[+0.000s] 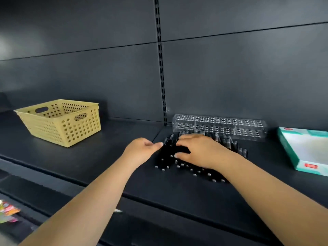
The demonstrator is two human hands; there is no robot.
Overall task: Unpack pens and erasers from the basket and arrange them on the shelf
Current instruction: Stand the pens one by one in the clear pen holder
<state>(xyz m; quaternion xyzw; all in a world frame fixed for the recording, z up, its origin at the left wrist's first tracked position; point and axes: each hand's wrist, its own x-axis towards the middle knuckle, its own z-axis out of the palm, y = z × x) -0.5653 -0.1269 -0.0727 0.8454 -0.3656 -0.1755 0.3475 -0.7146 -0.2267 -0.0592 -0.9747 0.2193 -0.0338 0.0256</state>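
A spread of black pens [186,164] lies on the shelf [124,167], near its front edge. It is pressed under the flat right hand [200,151] and nudged by the left hand [142,150], fingers relaxed. Round barrels could be rolled off the edge.

Both arms reach forward; the right hand [198,150] lies flat, fingers spread, the left hand [142,150] beside it, fingers extended.

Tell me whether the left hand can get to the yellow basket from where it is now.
Probably yes. The left hand rests at the left edge of the black pens, holding nothing, and only bare shelf lies between it and the yellow basket further left.
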